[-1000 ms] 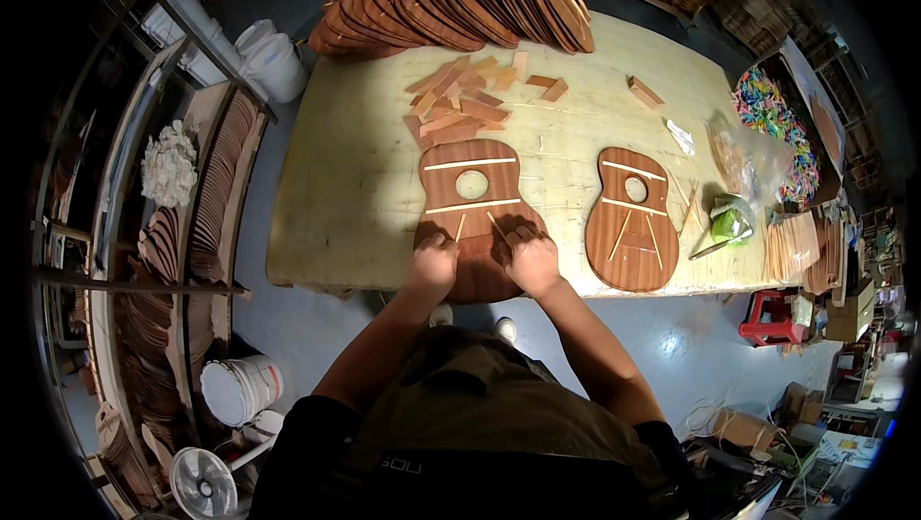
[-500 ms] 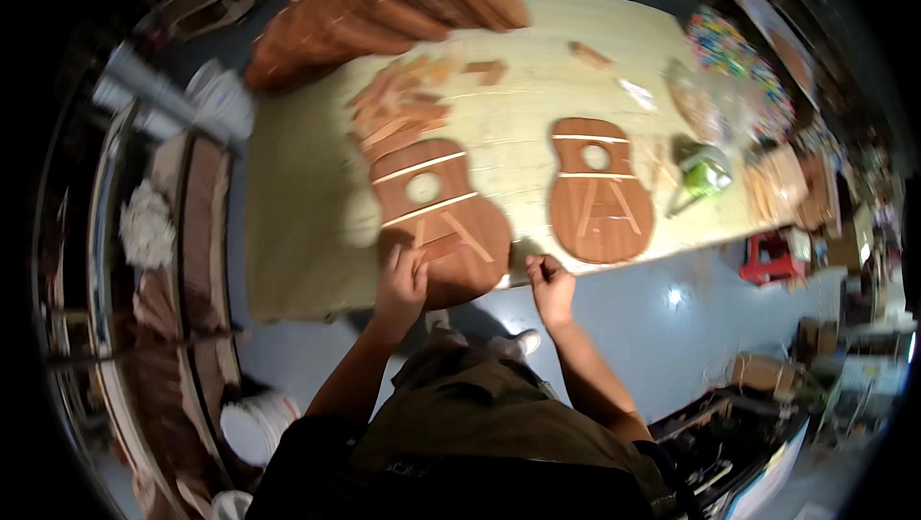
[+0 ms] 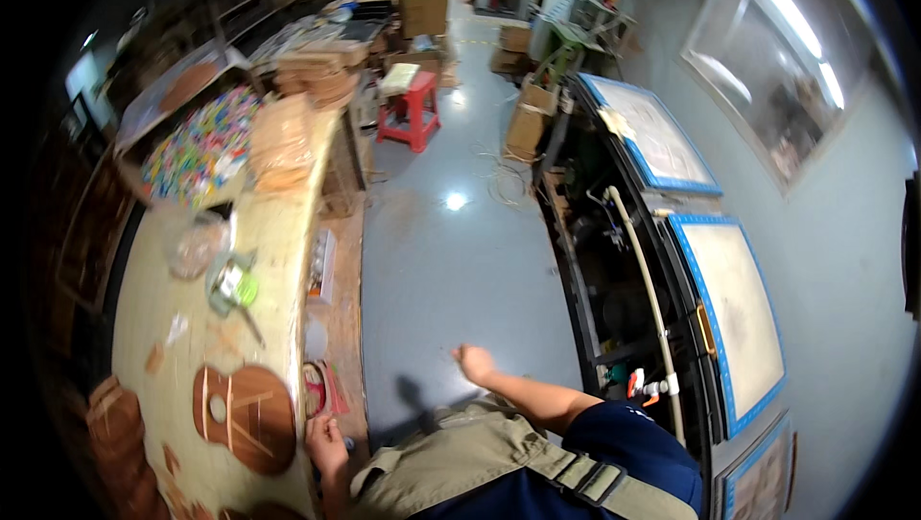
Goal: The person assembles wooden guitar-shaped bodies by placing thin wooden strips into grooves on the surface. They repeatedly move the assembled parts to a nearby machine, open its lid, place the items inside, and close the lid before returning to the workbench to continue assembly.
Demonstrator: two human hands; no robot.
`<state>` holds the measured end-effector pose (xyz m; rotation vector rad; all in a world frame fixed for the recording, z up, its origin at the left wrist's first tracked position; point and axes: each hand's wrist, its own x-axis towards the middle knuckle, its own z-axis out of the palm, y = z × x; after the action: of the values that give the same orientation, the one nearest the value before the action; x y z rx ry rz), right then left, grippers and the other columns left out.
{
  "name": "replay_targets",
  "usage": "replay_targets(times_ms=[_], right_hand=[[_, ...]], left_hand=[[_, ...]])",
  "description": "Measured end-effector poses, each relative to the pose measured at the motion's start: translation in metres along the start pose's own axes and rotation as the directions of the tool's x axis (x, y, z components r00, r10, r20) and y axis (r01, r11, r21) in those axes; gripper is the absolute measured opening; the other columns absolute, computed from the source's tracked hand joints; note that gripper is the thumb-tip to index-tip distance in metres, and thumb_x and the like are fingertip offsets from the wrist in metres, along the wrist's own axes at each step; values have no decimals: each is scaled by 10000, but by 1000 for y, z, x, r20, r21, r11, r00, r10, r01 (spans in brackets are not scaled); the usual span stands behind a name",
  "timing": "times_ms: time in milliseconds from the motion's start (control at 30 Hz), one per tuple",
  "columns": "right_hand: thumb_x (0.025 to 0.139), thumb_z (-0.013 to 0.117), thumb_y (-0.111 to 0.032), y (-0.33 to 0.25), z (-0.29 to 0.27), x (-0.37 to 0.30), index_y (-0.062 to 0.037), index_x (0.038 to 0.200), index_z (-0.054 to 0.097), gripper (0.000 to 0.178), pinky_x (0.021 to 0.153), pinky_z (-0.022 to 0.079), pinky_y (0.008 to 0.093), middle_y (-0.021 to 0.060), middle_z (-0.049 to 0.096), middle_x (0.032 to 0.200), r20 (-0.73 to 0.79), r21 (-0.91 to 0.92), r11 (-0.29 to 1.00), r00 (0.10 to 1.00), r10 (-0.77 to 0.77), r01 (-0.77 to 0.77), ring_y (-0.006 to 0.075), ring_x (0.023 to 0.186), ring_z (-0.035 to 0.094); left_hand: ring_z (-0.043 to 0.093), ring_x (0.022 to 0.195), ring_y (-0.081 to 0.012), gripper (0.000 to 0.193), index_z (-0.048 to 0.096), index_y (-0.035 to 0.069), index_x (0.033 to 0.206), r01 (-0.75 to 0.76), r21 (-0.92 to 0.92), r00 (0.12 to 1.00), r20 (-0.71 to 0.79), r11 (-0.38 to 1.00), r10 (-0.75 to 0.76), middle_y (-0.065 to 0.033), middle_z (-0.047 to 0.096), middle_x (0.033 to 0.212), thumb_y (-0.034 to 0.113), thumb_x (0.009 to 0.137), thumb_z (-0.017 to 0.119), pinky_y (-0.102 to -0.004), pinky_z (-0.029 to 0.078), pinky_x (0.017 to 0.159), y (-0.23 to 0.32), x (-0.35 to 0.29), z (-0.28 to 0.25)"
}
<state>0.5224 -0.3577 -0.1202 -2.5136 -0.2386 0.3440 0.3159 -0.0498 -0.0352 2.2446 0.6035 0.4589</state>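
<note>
My left hand [image 3: 327, 446] is beside the table's edge, next to a guitar-shaped wooden plate [image 3: 271, 407]. Its fingers are curled in, and no object shows in them. The plate lies flat, with a round hole and pale wooden strips across its brown face. Out over the floor, my right hand [image 3: 474, 365] is held in front of my body with its fingers closed together. Whatever those fingers may hold is hidden or too small to make out. Part of a second brown plate [image 3: 261, 511] shows at the bottom rim.
On the table [image 3: 278, 275] are a green-and-white container [image 3: 235, 284], a clear bag [image 3: 200, 247], a heap of colourful small pieces [image 3: 197, 151] and stacked wooden parts [image 3: 319, 74]. A red stool [image 3: 411, 112] stands on the grey floor. Blue-edged panels [image 3: 731, 314] line the right side.
My view has swung right, from facing the table to looking along the aisle. My left hand has come off the nearer plate; my right hand is now away from the table.
</note>
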Motion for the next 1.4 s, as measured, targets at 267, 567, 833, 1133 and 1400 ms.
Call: replay_targets(times_ms=[267, 567, 833, 1133, 1400], right_hand=[[827, 461, 25, 217, -71, 52, 6, 875, 621, 168, 539, 523, 341, 138, 656, 836, -156, 487, 710, 749, 644, -509, 216, 663, 654], [845, 673, -358, 346, -211, 167, -91, 1194, 625, 442, 1029, 319, 468, 167, 550, 1290, 67, 969, 58, 478, 876, -241, 312, 1222, 451], [885, 619, -402, 466, -260, 265, -161, 919, 651, 246, 494, 404, 372, 31, 614, 850, 123, 952, -170, 189, 974, 254, 176, 586, 451], [917, 613, -248, 384, -297, 283, -2, 856, 615, 253, 417, 460, 304, 88, 629, 698, 177, 983, -151, 308, 935, -106, 189, 481, 549], [928, 591, -163, 376, -416, 418, 4, 1030, 648, 203, 423, 407, 273, 78, 634, 711, 37, 959, -177, 525, 851, 220, 147, 502, 532]], left_hand=[[579, 648, -149, 85, 645, -6, 885, -14, -82, 976, 217, 997, 32, -69, 616, 737, 60, 838, 622, -294, 477, 612, 15, 148, 142], [589, 649, -188, 133, 666, 24, 890, 471, 292, 706, 441, 832, -554, -87, 614, 682, 127, 808, 645, -344, 481, 603, -145, 270, 253], [575, 635, -190, 140, 621, 10, 932, 367, 311, 631, 609, 877, -481, -74, 586, 703, 138, 879, 598, -334, 463, 527, 3, 493, 456], [615, 717, -150, 240, 604, 0, 1080, 248, -225, 587, 808, 942, 38, -60, 630, 881, 143, 889, 630, -279, 498, 584, 338, 639, 649], [636, 800, -205, 276, 592, 16, 1125, 328, -135, 342, 939, 935, 16, -110, 644, 984, 183, 906, 619, -346, 533, 667, 432, 631, 777]])
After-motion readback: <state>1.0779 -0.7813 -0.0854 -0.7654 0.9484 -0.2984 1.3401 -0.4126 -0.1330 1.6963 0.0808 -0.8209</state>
